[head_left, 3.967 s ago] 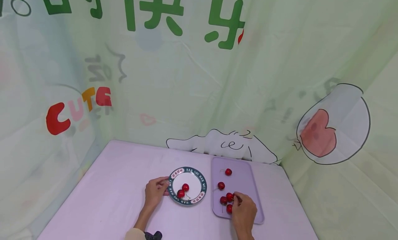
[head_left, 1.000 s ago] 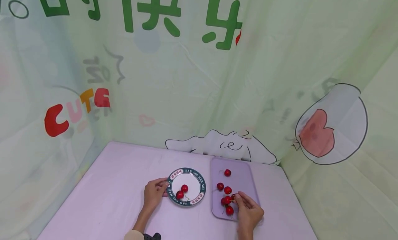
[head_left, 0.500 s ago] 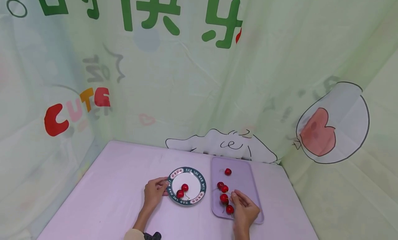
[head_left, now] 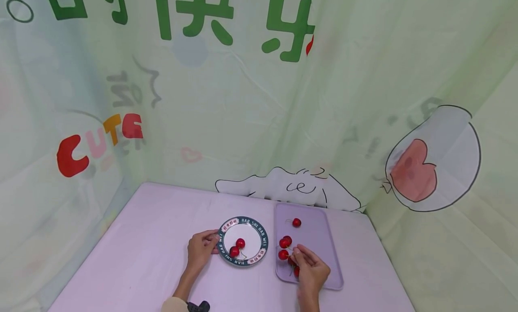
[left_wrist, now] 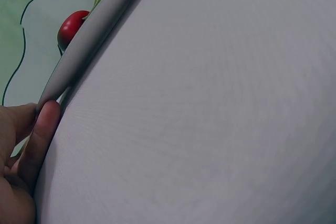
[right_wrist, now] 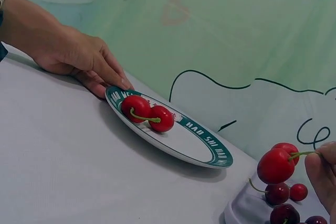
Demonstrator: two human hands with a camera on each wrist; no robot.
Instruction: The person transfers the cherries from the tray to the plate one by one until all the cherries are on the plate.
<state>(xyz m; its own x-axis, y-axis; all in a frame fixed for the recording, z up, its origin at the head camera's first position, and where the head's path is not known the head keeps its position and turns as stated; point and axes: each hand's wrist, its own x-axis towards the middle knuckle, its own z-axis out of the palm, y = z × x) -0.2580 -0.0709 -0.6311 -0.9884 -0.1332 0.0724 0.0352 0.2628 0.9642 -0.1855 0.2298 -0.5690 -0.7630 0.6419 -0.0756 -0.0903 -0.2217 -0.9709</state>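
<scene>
My left hand pinches the left rim of a round white plate with a green lettered border, thumb above and a finger beneath. Two joined red cherries lie on that plate. Over the lilac tray, my right hand pinches the green stem of a pair of bright red cherries, which hang from the fingertips. Darker cherries lie below them in the tray, partly covered by the hand and the pair in the head view. One cherry sits apart near the tray's far end.
A pale lilac cloth covers the table. Behind and beside it hang printed curtains. A black object shows beside the left wrist at the bottom edge.
The right hand came away from the cherries at the tray's near end with a pair by the stem, and moved left and slightly up. The left hand stayed on the plate.
</scene>
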